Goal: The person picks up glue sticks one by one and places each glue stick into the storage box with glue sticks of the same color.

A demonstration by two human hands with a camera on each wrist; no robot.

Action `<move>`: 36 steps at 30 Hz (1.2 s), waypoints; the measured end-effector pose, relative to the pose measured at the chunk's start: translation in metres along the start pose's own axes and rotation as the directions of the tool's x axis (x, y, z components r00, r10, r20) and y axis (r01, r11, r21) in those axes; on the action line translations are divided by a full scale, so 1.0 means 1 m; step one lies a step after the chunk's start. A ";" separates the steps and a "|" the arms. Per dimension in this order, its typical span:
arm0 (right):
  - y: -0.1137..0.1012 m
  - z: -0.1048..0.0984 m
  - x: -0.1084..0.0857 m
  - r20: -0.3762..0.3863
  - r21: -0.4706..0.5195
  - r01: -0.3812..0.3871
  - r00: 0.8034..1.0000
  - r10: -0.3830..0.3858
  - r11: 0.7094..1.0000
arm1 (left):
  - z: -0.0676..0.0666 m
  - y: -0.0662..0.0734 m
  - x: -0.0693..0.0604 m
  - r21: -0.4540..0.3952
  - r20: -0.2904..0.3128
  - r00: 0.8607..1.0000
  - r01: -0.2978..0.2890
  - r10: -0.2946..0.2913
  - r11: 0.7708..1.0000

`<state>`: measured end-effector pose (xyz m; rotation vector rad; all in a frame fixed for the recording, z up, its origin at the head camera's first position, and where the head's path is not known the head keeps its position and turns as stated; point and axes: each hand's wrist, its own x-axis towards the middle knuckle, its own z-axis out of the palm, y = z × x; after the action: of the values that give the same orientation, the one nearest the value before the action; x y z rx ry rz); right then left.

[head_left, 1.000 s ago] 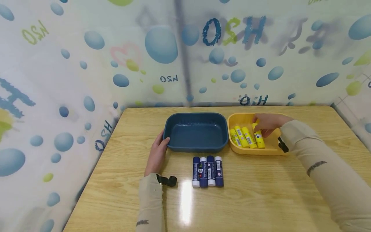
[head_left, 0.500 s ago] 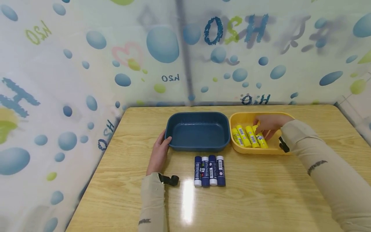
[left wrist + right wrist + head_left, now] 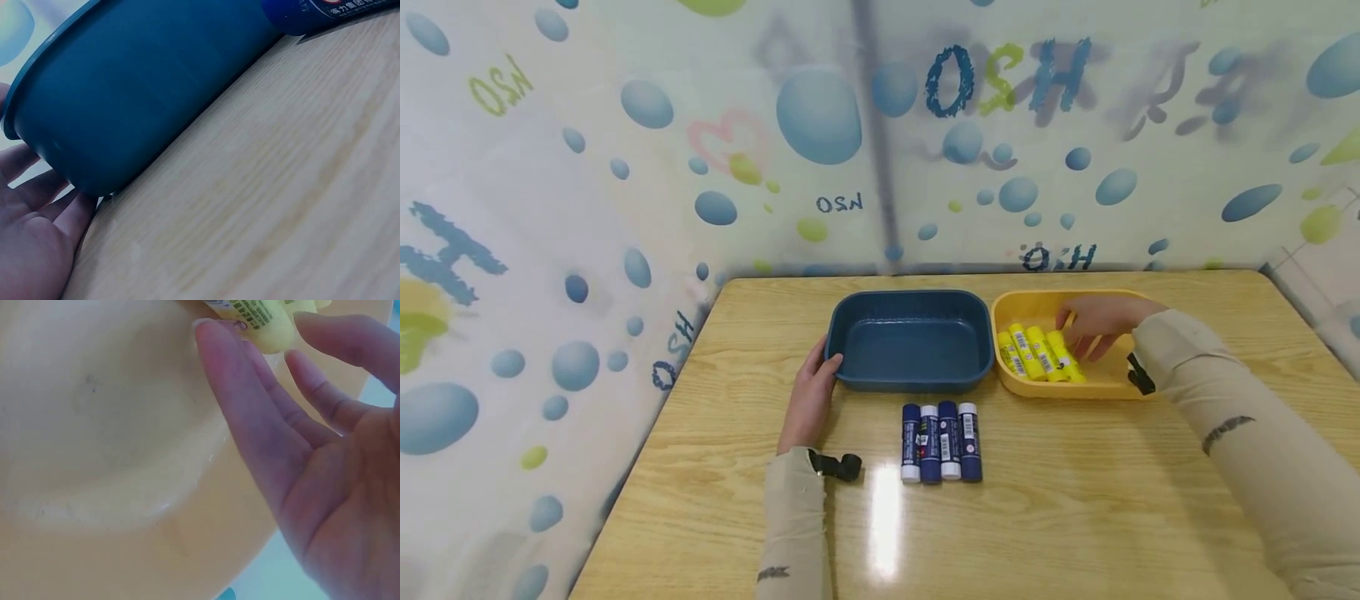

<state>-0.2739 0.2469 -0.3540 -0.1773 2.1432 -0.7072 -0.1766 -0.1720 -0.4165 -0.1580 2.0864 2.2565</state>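
Observation:
In the head view, my left hand (image 3: 808,400) rests at the front left corner of the dark blue tray (image 3: 916,387), thumb at the rim. The left wrist view shows extended fingers of my left hand (image 3: 37,219) against the outer wall of the blue tray (image 3: 125,94). My right hand (image 3: 1097,321) is inside the yellow tray (image 3: 1075,391), just right of several yellow sticks (image 3: 1039,354) lying side by side. In the right wrist view, my right hand (image 3: 337,469) has its fingers extended, a fingertip against the end of a yellow stick (image 3: 269,328).
Several dark blue sticks with white parts (image 3: 940,442) lie side by side on the wooden table (image 3: 1060,500), in front of the blue tray. The two trays stand next to each other. Behind the table is a patterned wall (image 3: 955,183).
The rightmost yellow stick has tilted and shifted left, closer against its neighbours. My right fingers have come away from its top end. My left hand has stayed at the blue tray.

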 end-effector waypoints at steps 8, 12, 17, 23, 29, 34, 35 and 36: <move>0.003 -0.002 -0.013 -0.031 -0.009 0.053 0.998 -0.053 0.999 | 0.000 0.000 0.000 0.008 0.003 1.000 0.002 -0.002 1.000; 0.001 0.002 -0.021 -0.045 -0.017 0.105 0.993 -0.105 0.994 | -0.002 -0.003 0.002 -0.005 0.004 1.000 0.001 -0.001 1.000; -0.005 0.011 -0.032 -0.105 -0.020 0.182 0.977 -0.183 0.983 | -0.005 -0.012 0.011 -0.023 -0.014 1.000 0.015 -0.016 1.000; -0.017 0.027 -0.040 -0.202 -0.048 0.256 0.944 -0.260 0.966 | -0.007 -0.019 0.014 0.008 -0.038 0.999 0.014 -0.013 1.000; -0.027 0.042 -0.044 -0.265 -0.080 0.289 0.916 -0.300 0.954 | -0.007 -0.018 0.012 -0.008 -0.025 1.000 0.008 -0.009 1.000; -0.033 0.053 -0.054 -0.342 -0.120 0.319 0.876 -0.341 0.940 | -0.007 -0.020 0.014 -0.017 -0.033 0.999 0.013 -0.014 1.000; -0.033 0.055 -0.057 -0.360 -0.129 0.325 0.865 -0.350 0.937 | -0.007 -0.020 0.014 -0.020 -0.031 0.999 0.016 -0.017 1.000; -0.033 0.058 -0.060 -0.381 -0.138 0.328 0.854 -0.356 0.935 | -0.007 -0.019 0.014 -0.021 -0.029 0.999 0.020 -0.021 1.000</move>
<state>-0.1960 0.2163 -0.3226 -0.5005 2.5644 -0.9406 -0.1884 -0.1774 -0.4376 -0.2137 2.0660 2.2786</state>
